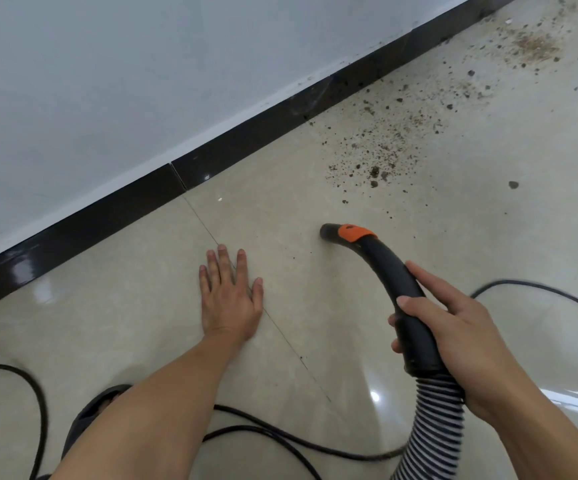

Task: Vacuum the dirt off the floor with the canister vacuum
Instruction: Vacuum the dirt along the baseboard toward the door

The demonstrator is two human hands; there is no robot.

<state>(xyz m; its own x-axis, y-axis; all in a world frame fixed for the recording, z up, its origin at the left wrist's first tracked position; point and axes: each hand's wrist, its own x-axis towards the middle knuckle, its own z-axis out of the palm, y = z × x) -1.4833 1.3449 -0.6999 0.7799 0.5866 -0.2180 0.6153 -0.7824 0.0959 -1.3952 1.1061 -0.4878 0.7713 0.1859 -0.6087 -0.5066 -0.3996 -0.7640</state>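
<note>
R hand (453,334) wrapped round vacuum handle (396,285); L hand (230,292) flat on floor (315,323), fingers straight.
Handle's open end w/ orange collar (354,233) is ahead of R hand, near floor. Dirt (384,150) is scattered further ahead, twd baseboard (246,133). Ribbed hose (429,427) runs back below R hand.

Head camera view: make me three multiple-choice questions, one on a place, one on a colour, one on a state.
1. Where is most of the dirt? A. beside the hose. B. ahead of the vacuum handle, near the black baseboard. C. on the wall.
2. What colour is the band near the handle's mouth? A. orange. B. green. C. blue.
3. What is the left hand doing? A. gripping the cord. B. lifting a sandal. C. lying flat on the floor tiles.
Answers: B, crumbs spread beyond the handle's mouth along the baseboard; A, the band shows orange; C, its fingers lie straight; the right hand grips the handle.
</note>
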